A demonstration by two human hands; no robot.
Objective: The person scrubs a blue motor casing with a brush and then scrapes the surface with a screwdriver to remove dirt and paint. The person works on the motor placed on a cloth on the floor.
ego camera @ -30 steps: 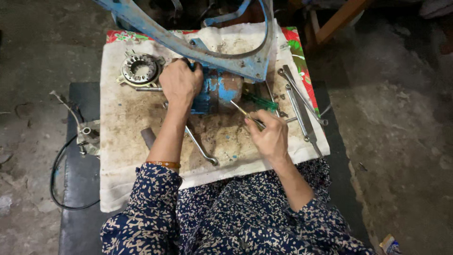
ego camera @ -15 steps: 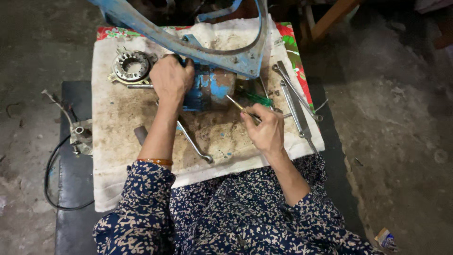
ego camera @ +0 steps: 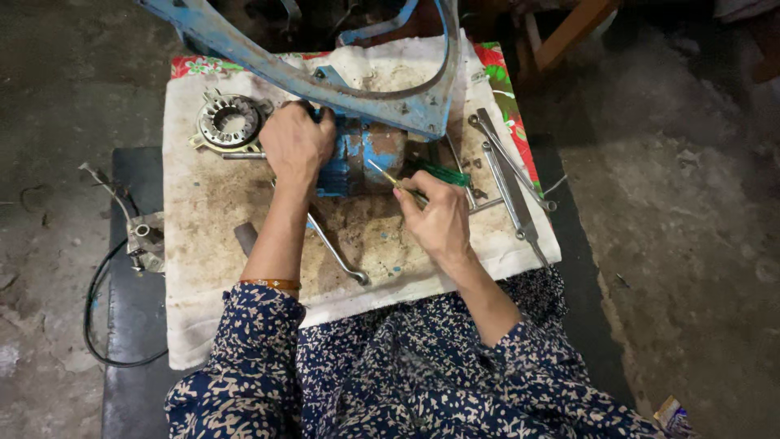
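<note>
While the head camera looks straight down, a person's left hand (ego camera: 297,145) is closed over the top of a blue motor (ego camera: 361,162) lying on a stained white cloth (ego camera: 211,219) spread on a low bench. The right hand (ego camera: 439,219) pinches a thin screwdriver (ego camera: 388,176) with its tip at the motor's end; a green handle (ego camera: 443,172) lies just beside it. The motor looks like a heavy, rigid metal casting with chipped paint, probably greasy, so it is best gripped around its body as the left hand does. A round toothed ring (ego camera: 230,122) sits to the left, spanners (ego camera: 508,175) to the right, another spanner (ego camera: 337,254) between the forearms. A blue frame (ego camera: 325,81) arches over the motor. No containers are in view.
</note>
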